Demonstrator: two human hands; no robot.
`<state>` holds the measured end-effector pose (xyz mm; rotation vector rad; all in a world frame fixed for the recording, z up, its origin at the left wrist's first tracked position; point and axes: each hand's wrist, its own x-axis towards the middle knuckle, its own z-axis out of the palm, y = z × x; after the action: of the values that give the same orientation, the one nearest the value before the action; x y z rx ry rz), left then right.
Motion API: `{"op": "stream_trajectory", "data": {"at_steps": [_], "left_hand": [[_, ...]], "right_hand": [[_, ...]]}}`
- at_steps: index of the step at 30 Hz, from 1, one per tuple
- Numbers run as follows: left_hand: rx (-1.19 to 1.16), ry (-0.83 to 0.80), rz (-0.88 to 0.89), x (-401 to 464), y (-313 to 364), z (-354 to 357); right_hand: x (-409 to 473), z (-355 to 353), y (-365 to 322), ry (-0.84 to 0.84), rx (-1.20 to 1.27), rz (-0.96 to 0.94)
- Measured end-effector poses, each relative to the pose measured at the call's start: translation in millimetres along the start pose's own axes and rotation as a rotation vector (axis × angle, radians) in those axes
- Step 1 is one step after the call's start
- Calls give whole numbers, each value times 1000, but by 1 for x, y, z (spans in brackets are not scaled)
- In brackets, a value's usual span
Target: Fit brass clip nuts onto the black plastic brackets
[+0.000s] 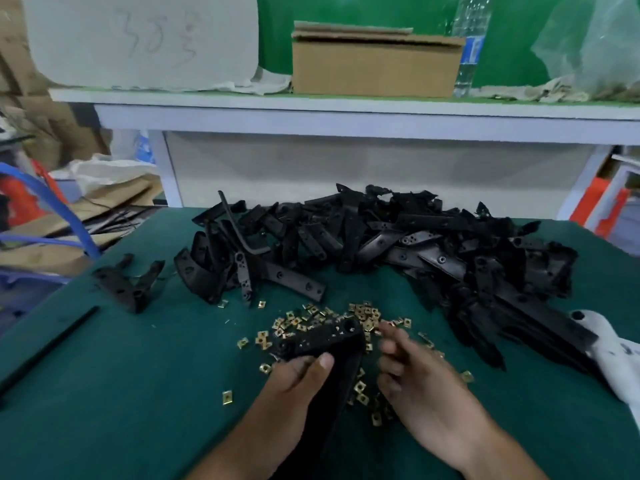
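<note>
Closest to me are the two bare hands, low over the near edge of the green mat. The left hand has its fingers and thumb wrapped round one black plastic bracket, thumb pressed on top, with the bracket's holed end pointing away toward the far edge. The right hand hovers just beside it with fingers loosely curled over the loose nuts; it's a bit blurred, so I honestly can't tell if it's pinching one or holding nothing.

The brass clip nuts are scattered all over the middle of the mat, right under and around both hands. A few strays sit further out, including one lone nut off to the left near the front.

Behind that, a big heap of black brackets runs across the back of the mat and spills down toward the right edge. A couple of separate brackets lie apart near the left edge. A thin black strip lies diagonally at the left side. At the right edge there's some white part, half tucked under the heap.

Past the table there's a white shelf with a cardboard box, a clear water bottle just beside the box on its right, and a crumpled plastic bag at the far right.
</note>
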<state>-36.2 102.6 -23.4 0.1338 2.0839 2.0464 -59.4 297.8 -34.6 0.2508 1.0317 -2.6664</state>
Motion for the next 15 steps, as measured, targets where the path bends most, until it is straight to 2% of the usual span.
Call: {"op": "stream_trajectory", "data": {"at_steps": [3, 5, 8, 11, 15], "left_hand": [[-16, -155, -2, 0, -13, 5], [3, -230, 76, 0, -18, 8], [20, -228, 143, -1, -19, 10], [-14, -255, 117, -4, -24, 12], [37, -294, 113, -5, -28, 17]], "right_hand": [[-2, -1, -3, 1, -66, -20], [-4, -1, -5, 31, -92, -40], [-9, 0, -13, 48, -191, -38], [-16, -1, -18, 108, -309, -40], [-20, -19, -19, 167, -351, -29]]}}
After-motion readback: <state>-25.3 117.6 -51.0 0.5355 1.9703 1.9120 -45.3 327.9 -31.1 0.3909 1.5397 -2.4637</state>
